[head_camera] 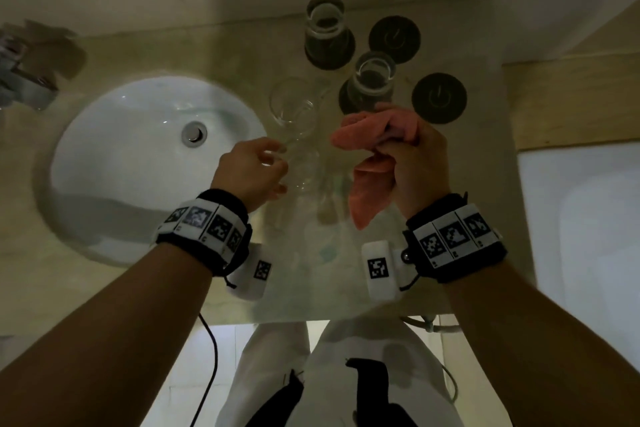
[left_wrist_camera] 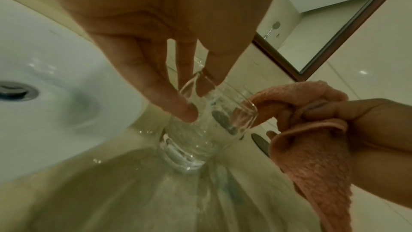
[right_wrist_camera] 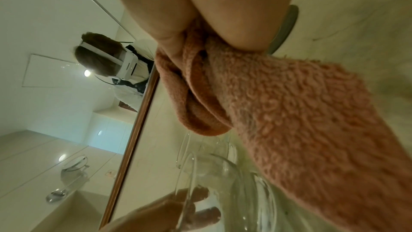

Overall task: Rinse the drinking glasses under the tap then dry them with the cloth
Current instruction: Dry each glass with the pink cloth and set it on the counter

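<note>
My left hand (head_camera: 273,163) holds a clear drinking glass (head_camera: 294,114) by its side, tilted, above the counter just right of the sink. In the left wrist view thumb and fingers (left_wrist_camera: 189,112) pinch the wet glass (left_wrist_camera: 200,130) near its rim. My right hand (head_camera: 398,152) grips a bunched pink cloth (head_camera: 370,135) right beside the glass. A fold of the cloth (left_wrist_camera: 307,147) meets the rim. The right wrist view has the cloth (right_wrist_camera: 289,112) hanging over the glass (right_wrist_camera: 211,174). Two more glasses (head_camera: 325,28) (head_camera: 372,80) stand on dark coasters behind.
A white round sink (head_camera: 104,166) lies at left, with the metal tap (head_camera: 24,80) at the far left edge. Two bare dark coasters (head_camera: 394,40) (head_camera: 439,97) sit at the back right. A framed mirror (left_wrist_camera: 334,33) runs along the wall. The counter's front edge (head_camera: 346,317) is close to my body.
</note>
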A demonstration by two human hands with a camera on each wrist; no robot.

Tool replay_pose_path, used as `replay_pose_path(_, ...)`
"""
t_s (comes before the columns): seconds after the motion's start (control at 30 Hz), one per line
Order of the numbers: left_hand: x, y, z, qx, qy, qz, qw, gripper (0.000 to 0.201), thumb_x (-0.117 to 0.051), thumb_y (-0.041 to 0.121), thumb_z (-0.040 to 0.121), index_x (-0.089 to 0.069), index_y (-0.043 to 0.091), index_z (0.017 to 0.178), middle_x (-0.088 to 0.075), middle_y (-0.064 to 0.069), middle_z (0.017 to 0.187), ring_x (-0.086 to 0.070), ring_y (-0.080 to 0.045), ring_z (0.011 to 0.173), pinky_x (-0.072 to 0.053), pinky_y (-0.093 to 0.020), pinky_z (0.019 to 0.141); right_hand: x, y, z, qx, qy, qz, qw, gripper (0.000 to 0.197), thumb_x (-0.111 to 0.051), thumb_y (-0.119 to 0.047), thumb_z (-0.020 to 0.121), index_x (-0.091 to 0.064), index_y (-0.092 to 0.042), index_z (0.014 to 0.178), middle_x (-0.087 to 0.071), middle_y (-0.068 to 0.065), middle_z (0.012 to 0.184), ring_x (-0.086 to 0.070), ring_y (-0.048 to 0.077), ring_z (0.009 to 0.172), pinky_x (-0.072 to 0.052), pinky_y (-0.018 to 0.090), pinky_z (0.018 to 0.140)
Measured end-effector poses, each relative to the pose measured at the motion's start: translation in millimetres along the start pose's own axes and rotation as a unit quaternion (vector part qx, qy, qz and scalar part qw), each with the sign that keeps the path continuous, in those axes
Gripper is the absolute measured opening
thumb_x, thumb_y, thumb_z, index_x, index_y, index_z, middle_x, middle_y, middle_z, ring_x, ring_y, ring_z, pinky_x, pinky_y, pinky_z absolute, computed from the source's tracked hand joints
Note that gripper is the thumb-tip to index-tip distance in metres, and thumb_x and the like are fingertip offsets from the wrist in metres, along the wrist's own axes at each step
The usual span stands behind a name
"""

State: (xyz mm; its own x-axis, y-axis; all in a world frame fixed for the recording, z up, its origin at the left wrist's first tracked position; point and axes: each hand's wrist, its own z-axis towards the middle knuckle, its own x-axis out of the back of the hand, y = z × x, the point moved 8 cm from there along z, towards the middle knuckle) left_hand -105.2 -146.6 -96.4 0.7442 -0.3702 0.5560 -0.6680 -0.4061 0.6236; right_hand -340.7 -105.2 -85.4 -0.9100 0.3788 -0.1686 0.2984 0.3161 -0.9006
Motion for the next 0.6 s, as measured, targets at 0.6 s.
replay_pose_path(0.6, 71, 60, -45, -0.067, 0.0, -0.204, 0.977, 0.025, -0.046, -0.002, 0.092, -0.07, 0.006, 0.094, -0.071, -0.016, 0.084, -0.059, -0.019, 0.041, -0.051, -0.025, 0.044, -84, -83, -69, 0.278, -0.095, -0.114, 0.949, 0.023, -0.053, 0.005, 0.094, -0.065, -0.012, 0.106, -0.065, -0.029, 0.078, -0.061, -0.01, 0.073, -0.045, 0.007, 0.068)
